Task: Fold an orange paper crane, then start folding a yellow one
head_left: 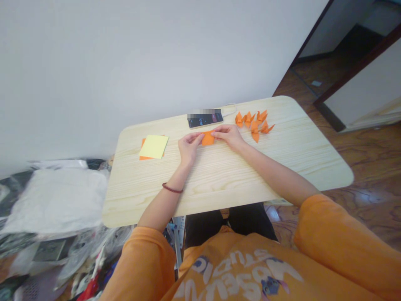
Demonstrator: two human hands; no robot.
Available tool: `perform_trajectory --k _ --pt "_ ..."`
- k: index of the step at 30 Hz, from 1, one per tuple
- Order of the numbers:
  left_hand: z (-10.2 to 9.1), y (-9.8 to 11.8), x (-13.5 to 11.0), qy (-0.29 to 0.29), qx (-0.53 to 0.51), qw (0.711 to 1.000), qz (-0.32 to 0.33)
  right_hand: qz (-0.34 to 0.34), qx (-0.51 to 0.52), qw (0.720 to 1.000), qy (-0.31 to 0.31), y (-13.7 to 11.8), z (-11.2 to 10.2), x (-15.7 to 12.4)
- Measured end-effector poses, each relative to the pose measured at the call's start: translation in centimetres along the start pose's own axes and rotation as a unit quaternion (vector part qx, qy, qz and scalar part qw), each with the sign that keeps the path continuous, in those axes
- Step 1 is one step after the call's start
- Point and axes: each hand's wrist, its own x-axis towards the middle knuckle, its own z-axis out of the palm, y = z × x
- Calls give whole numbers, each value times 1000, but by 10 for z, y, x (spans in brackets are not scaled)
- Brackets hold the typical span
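Between my two hands is a small folded piece of orange origami paper (207, 138), held just above or against the table. My left hand (189, 146) pinches its left edge between thumb and fingers. At the upper right corner, my right hand (229, 135) pinches it in the same way. Several folded orange paper cranes (255, 129) stand in a cluster to the right of my right hand. On the left lies a stack of square paper, with a yellow sheet (155, 146) on top and orange sheet edges (147, 158) showing beneath.
A phone (205, 119) with a white cable (231, 109) lies behind my hands, close to the wall (140, 62). The pale wooden table (232, 184) has rounded corners. Bags and a white bundle (59, 196) are piled beyond its left edge.
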Motion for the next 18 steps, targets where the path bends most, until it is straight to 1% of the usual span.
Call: perform_trajectory --k 8,18 --pt "-1 -1 1 0 9 1000 -3 2 -4 1000 6 -6 3 -2" --pt "0 -1 0 1 17 1000 -8 2 -9 1000 5 -8 4 -3"
